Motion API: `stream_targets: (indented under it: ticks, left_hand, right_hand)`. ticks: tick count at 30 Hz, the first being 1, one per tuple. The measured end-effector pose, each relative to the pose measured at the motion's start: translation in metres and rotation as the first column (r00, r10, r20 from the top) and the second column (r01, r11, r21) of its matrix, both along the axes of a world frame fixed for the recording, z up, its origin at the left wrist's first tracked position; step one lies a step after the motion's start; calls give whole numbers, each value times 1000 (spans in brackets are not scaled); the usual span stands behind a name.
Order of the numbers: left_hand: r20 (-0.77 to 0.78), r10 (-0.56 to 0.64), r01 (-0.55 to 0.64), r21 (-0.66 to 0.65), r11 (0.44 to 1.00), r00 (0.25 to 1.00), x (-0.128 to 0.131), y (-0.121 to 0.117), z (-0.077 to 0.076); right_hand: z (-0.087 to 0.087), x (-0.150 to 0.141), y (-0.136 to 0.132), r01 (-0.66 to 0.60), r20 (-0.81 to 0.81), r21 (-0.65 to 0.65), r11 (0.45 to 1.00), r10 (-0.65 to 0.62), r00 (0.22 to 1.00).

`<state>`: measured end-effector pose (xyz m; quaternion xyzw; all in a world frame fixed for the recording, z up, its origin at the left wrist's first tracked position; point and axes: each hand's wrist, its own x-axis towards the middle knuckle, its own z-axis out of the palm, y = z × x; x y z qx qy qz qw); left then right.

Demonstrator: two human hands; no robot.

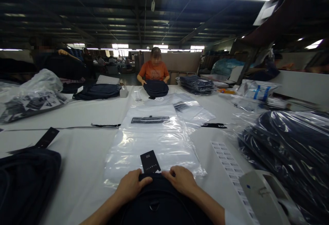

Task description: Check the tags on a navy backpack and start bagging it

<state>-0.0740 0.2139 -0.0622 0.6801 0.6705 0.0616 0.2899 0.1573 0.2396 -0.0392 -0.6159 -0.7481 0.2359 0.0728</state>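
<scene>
In head view, pinching top edge of dark backpack [159, 192], at near side of white table [74, 170], with thumb and fingers of left hand [130, 184] and right hand [183, 180], apparently to steady it evenly and leave black hang tag [150, 162] exposed over clear plastic bags [149, 137].

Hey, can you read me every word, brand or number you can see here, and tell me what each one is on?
"bugatti", as best it reads: black hang tag by the dark bag; its smaller print is illegible.
Possibly "ko" or "ka": black strip at right, unclear.
Too small or blurred: sticker sheet, printed panel on the clear plastic bags, orange shirt.
</scene>
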Motion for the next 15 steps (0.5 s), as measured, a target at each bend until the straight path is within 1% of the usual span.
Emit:
stream_targets:
  ticks: [2, 5, 7, 9, 12, 15]
  left_hand:
    - [15, 11, -12, 23, 1000, 1000, 0, -1, -4]
    - [30, 27, -29, 71, 997, 999, 0, -5, -6]
    - [35, 19, -22, 103, 994, 999, 1, -7, -4]
    - [43, 11, -16, 125, 992, 999, 0, -10, 2]
    - [88, -27, 15, 135, 991, 996, -1, -14, 13]
    - [114, -71, 54, 149, 987, 991, -3, -18, 23]
  right_hand:
    - [3, -13, 16, 32, -32, -28, 999, -33, 999]
    - [2, -43, 36, 54, -90, -52, 997, -59, 994]
    - [-2, -61, 42, 68, -110, -95, 993, -79, 991]
    - [-5, -71, 45, 87, -141, -155, 984, -109, 984]
    - [-6, -70, 47, 104, -199, -256, 961, -157, 967]
    - [1, -60, 50, 63, -273, -365, 929, -172, 947]
